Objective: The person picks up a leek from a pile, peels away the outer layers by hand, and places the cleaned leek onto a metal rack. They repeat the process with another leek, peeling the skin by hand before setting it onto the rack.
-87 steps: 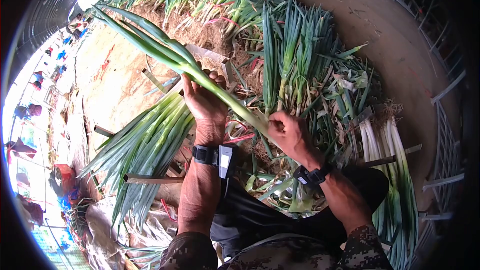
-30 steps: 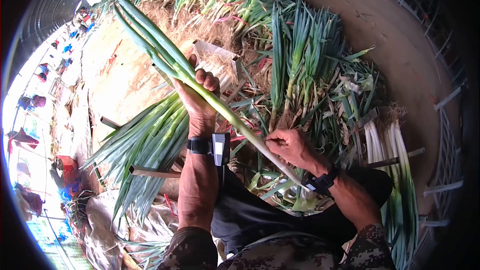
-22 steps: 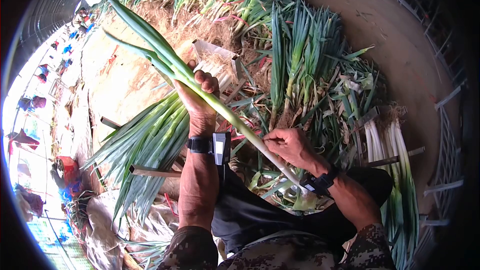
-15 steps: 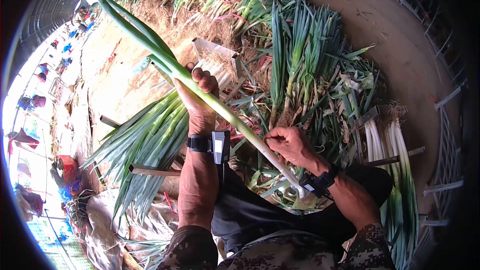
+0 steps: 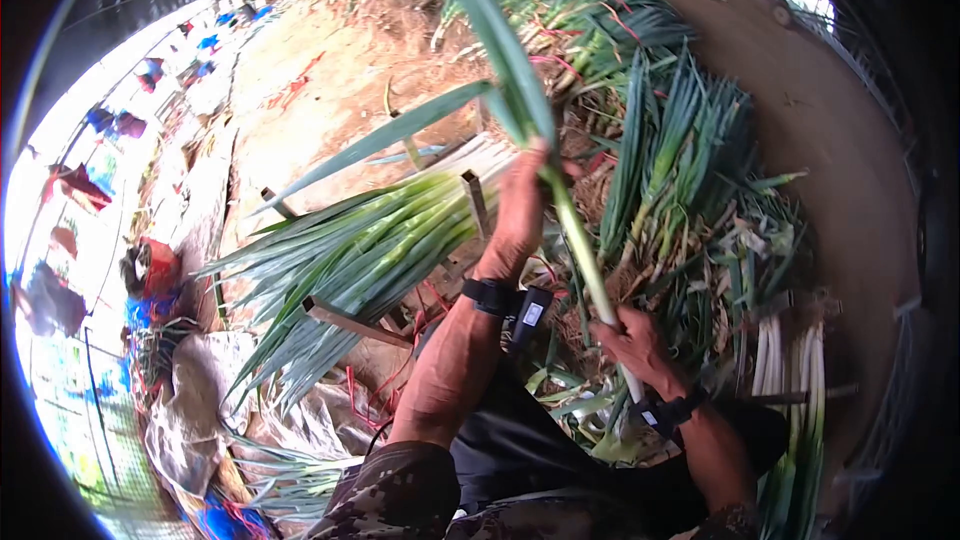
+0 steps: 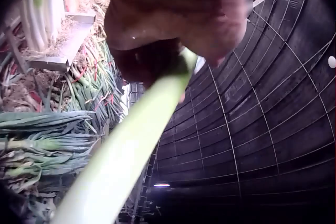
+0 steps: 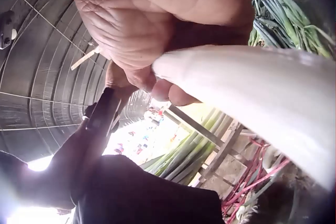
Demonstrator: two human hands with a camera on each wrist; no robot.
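L hand (image 5: 522, 202) grips green onion (image 5: 582, 250) nr. leaves (image 5: 515, 70), R hand (image 5: 637, 345) grips lower; prob. light, stiff, slightly slippery; best hold mid-stalk.

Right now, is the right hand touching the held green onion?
Touching: the right wrist view shows the right hand gripping the green onion, skin directly against its white part.

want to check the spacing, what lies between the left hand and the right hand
In the head view, the green onion stalk spans the stretch from the left hand down to the right hand.
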